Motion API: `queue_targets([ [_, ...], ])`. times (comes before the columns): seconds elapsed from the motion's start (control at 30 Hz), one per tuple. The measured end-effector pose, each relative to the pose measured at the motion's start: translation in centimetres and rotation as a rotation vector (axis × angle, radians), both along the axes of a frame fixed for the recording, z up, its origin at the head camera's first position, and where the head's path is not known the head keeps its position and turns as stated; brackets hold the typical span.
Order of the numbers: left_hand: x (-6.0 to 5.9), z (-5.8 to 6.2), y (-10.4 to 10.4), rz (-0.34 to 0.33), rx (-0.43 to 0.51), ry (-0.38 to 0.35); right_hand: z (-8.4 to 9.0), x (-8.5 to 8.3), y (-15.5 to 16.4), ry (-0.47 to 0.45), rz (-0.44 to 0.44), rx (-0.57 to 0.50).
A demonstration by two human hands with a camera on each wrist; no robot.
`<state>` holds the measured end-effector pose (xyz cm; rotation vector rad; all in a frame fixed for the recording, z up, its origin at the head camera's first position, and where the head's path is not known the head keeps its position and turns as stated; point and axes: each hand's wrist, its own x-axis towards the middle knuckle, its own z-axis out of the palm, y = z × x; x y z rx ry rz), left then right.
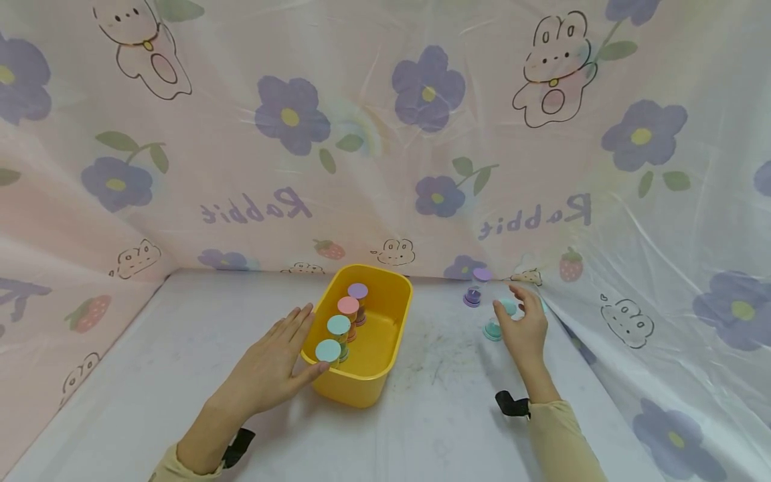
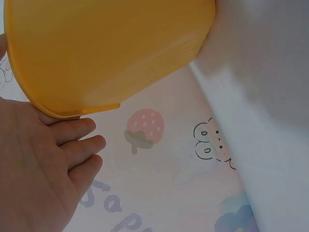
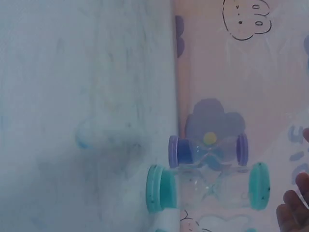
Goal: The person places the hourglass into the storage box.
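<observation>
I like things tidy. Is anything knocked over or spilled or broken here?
Nothing stands out. Four sand timers stand upright in a row inside the yellow tub, which the left hand touches. A purple timer and a teal timer stand upright on the table by the right hand. Only faint scuff marks show.

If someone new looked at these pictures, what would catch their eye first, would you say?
The yellow tub at the centre, holding four upright sand timers in a row, with the left hand flat against its side. Right of it, the right hand reaches for a teal sand timer; a purple sand timer stands behind.
</observation>
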<state>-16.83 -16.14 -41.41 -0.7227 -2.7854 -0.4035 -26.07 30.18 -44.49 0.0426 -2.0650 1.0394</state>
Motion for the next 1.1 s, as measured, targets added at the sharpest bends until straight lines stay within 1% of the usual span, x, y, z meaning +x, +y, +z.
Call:
queue_targets([
  [0.27, 0.0, 0.0, 0.0, -0.001, 0.002, 0.001, -0.4, -0.3, 1.0, -0.200, -0.007, 0.006],
  [0.63, 0.0, 0.0, 0.0, 0.001, 0.001, -0.001, -0.4, -0.8, 2.3, -0.431, 0.065, -0.034],
  [0.93, 0.0, 0.0, 0.0, 0.001, -0.003, -0.004, -0.4, -0.8, 2.6, -0.540, 0.100, -0.003],
  [1.1, 0.0, 0.1, 0.0, 0.000, 0.002, -0.006, -0.4, -0.8, 2.6, -0.554, 0.099, 0.006],
])
